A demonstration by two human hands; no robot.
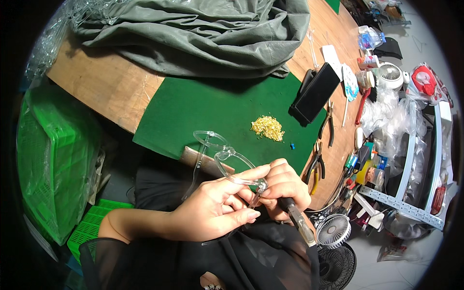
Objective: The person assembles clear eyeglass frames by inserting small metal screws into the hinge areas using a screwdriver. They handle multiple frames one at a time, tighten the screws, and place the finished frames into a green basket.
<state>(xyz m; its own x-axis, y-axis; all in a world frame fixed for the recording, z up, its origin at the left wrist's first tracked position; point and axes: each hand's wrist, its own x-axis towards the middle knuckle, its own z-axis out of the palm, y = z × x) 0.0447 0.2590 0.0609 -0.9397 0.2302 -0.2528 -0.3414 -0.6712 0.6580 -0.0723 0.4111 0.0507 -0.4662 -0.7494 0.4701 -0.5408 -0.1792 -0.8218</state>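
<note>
My left hand (212,208) is closed on a clear plastic eyeglasses frame (235,180), gripping it near one hinge. Its two rims point up and away over the green mat (212,104), and one temple arm hangs down on the left. Against that same hinge, my right hand (285,188) pinches with thumb and forefinger; anything tiny between them is hidden. A hand tool with a dark handle and flat silver metal end (303,227) is tucked in my right palm, pointing down to the right. Its exact kind is unclear.
A heap of small gold-coloured parts (268,128) lies on the mat, near a dark phone (316,94) on a stand. Pliers (316,164) rest to the right. Grey-green cloth (193,38) covers the table's back; green crates (58,159) stand left, fans (333,231) lower right.
</note>
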